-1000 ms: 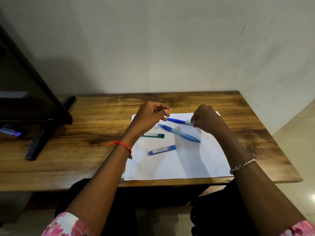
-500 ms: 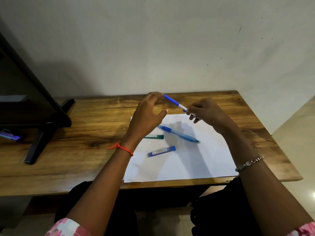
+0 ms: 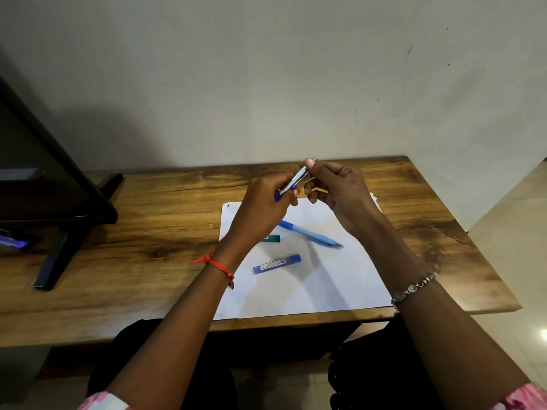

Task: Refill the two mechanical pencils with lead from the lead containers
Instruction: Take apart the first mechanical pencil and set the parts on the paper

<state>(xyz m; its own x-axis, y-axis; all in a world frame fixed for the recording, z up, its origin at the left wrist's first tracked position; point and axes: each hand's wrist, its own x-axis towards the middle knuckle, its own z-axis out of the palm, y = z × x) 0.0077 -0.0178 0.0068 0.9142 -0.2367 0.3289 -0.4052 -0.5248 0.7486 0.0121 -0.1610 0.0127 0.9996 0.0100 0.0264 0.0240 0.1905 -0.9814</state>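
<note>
A blue-and-silver mechanical pencil (image 3: 297,179) is held up above the desk between both hands, tilted with its silver end up and to the right. My left hand (image 3: 263,208) grips its lower blue part. My right hand (image 3: 334,187) pinches the upper silver end with thumb and forefinger. A second, light blue mechanical pencil (image 3: 310,234) lies slantwise on the white paper (image 3: 325,285). A blue lead container (image 3: 276,264) lies on the paper nearer to me. A green lead container (image 3: 273,238) shows partly from behind my left wrist.
The wooden desk (image 3: 148,247) stands against a pale wall. A black monitor on a stand (image 3: 59,202) fills the desk's left side. The desk's right edge (image 3: 473,232) drops off to a tiled floor.
The pencil was lifted off the paper and turned: its silver end now points up-right, and my left hand has closed on its blue part. Both hands rose toward the far edge.
</note>
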